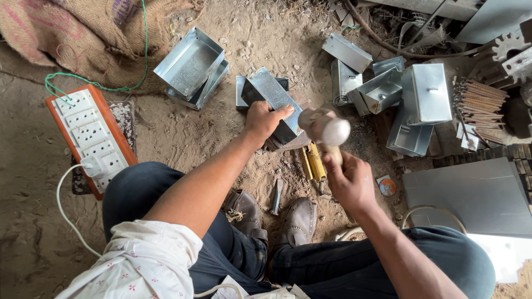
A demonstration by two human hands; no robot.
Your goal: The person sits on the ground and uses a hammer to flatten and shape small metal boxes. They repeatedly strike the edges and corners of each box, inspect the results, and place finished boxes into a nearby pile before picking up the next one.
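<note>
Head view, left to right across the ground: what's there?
Power strip → open metal box → left hand on a metal box → mallet in right hand → closed metal box → rod bundle.

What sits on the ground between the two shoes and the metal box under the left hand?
Head view: a yellow-handled tool and a small grey metal piece lie on the dirt between the shoes and the metal box that the left hand presses.
</note>
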